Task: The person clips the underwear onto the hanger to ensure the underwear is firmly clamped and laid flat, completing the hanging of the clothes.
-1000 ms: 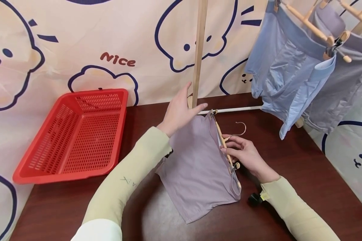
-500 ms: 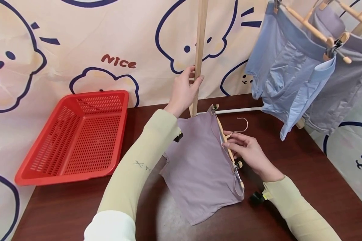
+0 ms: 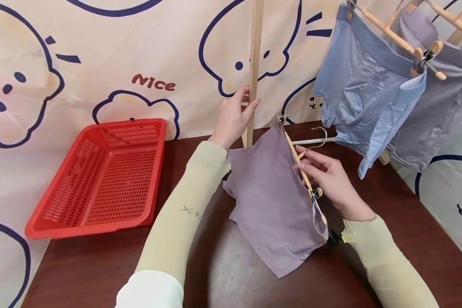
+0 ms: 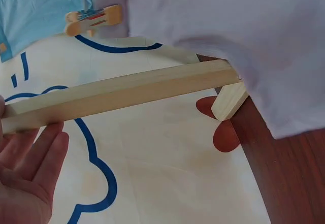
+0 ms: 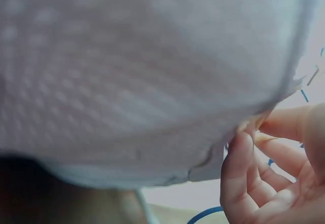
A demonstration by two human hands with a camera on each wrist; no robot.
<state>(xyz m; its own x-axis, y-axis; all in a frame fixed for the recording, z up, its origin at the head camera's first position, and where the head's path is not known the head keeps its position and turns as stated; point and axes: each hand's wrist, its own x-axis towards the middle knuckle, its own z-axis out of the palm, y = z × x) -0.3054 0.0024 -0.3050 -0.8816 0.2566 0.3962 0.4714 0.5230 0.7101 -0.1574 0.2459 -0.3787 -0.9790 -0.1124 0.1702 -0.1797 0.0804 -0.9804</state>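
Observation:
My right hand (image 3: 329, 179) pinches the middle of a wooden clip hanger (image 3: 291, 146). Clipped to that hanger at the waistband are mauve shorts (image 3: 269, 188), which hang tilted over the table. My left hand (image 3: 231, 119) holds an upright wooden post (image 3: 256, 47), its fingers and thumb on either side of the wood. In the left wrist view the fingers (image 4: 43, 158) lie against the post (image 4: 127, 94), and the thumb is mostly cut off. Shorts (image 5: 152, 82) fill most of the right wrist view, beside the pinching fingers (image 5: 238, 168). The hanger's metal hook (image 3: 323, 139) points towards the back right.
A red plastic basket (image 3: 154, 188) stands at the left of the dark brown table (image 3: 81, 265). Light blue shorts (image 3: 373, 85) and grey-purple shorts (image 3: 419, 124) hang on clip hangers at the right. A white bar (image 3: 312, 140) runs low along the back. A printed cloth (image 3: 138, 42) forms the backdrop.
My left hand has risen from beside the post's foot and taken hold of the post. The right hand has lifted the hanger and mauve shorts up and to the right.

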